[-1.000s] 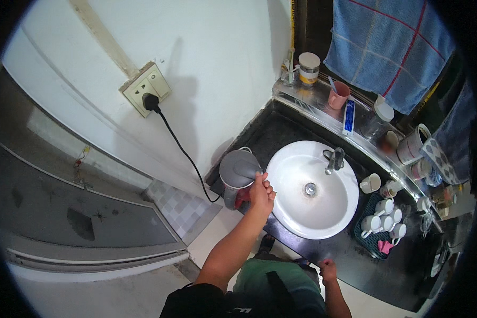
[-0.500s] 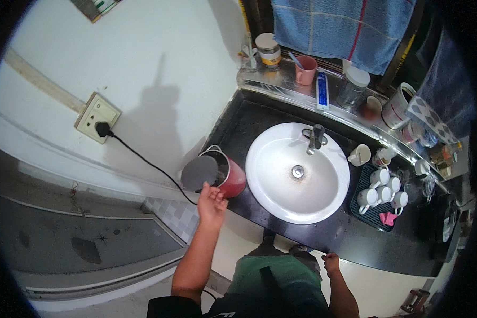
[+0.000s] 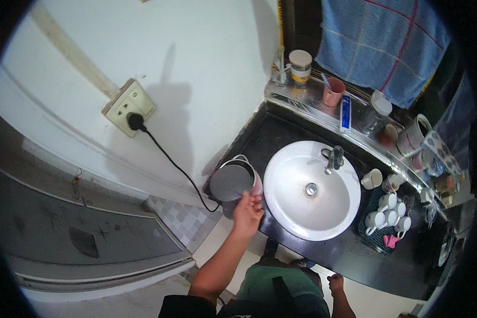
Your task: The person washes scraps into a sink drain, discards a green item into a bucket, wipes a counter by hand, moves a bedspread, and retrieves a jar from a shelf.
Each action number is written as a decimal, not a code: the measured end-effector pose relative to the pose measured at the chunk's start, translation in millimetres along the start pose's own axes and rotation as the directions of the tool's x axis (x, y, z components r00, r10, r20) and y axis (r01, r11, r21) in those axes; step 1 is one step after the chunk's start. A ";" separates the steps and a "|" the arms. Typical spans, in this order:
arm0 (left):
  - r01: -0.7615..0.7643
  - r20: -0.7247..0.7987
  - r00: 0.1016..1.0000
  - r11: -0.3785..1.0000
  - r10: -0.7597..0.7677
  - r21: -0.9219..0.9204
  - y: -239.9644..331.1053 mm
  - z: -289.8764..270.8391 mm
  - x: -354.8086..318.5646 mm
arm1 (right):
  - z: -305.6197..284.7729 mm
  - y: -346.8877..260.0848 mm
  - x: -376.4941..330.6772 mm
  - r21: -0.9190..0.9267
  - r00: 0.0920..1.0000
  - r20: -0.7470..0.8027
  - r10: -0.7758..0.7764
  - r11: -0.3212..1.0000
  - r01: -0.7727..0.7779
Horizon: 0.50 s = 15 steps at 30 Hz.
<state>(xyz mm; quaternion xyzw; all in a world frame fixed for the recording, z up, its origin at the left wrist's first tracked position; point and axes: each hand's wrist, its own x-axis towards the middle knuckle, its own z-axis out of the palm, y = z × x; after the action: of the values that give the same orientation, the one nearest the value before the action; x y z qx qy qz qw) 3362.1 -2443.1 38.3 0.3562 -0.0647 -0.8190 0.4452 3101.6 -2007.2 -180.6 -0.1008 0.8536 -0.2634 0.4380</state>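
Kettle [image 3: 232,182] stands on the counter [image 3: 281,135], left of the sink [image 3: 297,212], directly ahead of the left hand [image 3: 247,213]. Left fingers loosely open, tips at the kettle's near side, nothing gripped. Right hand [image 3: 336,283] low by the counter edge, well apart; its grip cannot be told. Kettle: upright, round grey lid, red body, cord [image 3: 167,156] to the wall socket [image 3: 128,106].

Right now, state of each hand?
Left hand: fingers on the kettle; whether it grips cannot be told.
Right hand: low by the counter, holding nothing visible.
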 end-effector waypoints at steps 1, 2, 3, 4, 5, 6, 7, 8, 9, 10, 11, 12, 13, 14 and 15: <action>0.026 -0.010 1.000 1.000 -0.026 -0.001 -3.3 -1.0 7.7 | -0.9 -0.5 1.8 -0.012 1.000 -0.021 0.000 1.000 0.000; 0.060 -0.019 0.998 0.998 -0.060 0.000 -7.0 -2.3 15.2 | -2.8 -6.8 -1.3 -0.004 0.999 -0.030 0.025 1.000 -0.025; 0.074 -0.021 0.997 0.997 -0.074 -0.006 -9.3 -3.2 20.1 | -3.7 -15.5 -6.5 0.005 0.998 -0.034 0.045 0.999 -0.045; 0.087 -0.022 0.996 0.996 -0.088 -0.012 -10.6 -3.8 24.6 | -4.2 -22.9 -10.0 0.016 0.997 -0.039 0.066 0.998 -0.066; 0.113 -0.019 0.993 0.994 -0.113 -0.013 -11.1 -2.3 28.8 | -4.8 -24.6 -12.9 0.053 0.996 -0.046 0.075 0.996 -0.073; 0.127 0.000 0.992 0.992 -0.127 -0.016 -8.2 -3.0 30.4 | -3.2 -37.6 -19.1 0.039 0.994 -0.061 0.096 0.995 -0.093; 0.141 0.020 0.990 0.990 -0.141 -0.017 -4.9 -3.4 32.0 | -0.7 -51.6 -26.4 0.027 0.990 -0.076 0.117 0.993 -0.115; 0.160 0.040 0.986 0.987 -0.159 -0.016 -2.0 -3.1 33.3 | 1.0 -64.0 -35.2 0.019 0.986 -0.093 0.140 0.990 -0.139; 0.172 0.055 0.984 0.985 -0.171 -0.020 0.8 -3.2 34.6 | 2.1 -70.2 -41.0 0.014 0.995 -0.049 0.082 0.997 -0.082; 0.186 0.070 0.980 0.982 -0.184 -0.022 3.1 -3.3 36.5 | 6.1 -70.5 -42.8 0.021 0.994 -0.052 0.100 0.995 -0.099; 0.203 0.088 0.976 0.979 -0.200 -0.023 3.0 -2.2 38.6 | 8.2 -70.4 -45.8 0.031 0.991 -0.058 0.119 0.993 -0.118; 0.220 0.113 0.970 0.975 -0.216 -0.026 1.6 -5.8 42.6 | 10.6 -70.8 -49.1 0.043 0.988 -0.064 0.140 0.990 -0.137; 0.240 0.139 0.962 0.970 -0.234 -0.026 -0.2 -13.8 47.3 | 13.6 -71.3 -52.8 0.057 0.984 -0.072 0.161 0.986 -0.157; 0.278 0.172 0.947 0.960 -0.270 -0.024 -6.8 -17.1 50.4 | 16.2 -52.3 -48.8 0.014 0.992 -0.086 0.096 0.995 -0.095; 0.247 0.067 0.966 0.967 -0.252 0.064 -2.7 -7.1 44.0 | 17.7 -54.0 -50.4 0.003 0.990 -0.071 0.124 0.992 -0.124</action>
<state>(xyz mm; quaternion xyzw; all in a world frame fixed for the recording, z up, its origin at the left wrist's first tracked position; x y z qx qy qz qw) 3349.3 -2474.1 8.8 0.3429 -0.0585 -0.8791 0.3258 3142.7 -2038.7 -125.0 -0.0386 0.8734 -0.2386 0.4227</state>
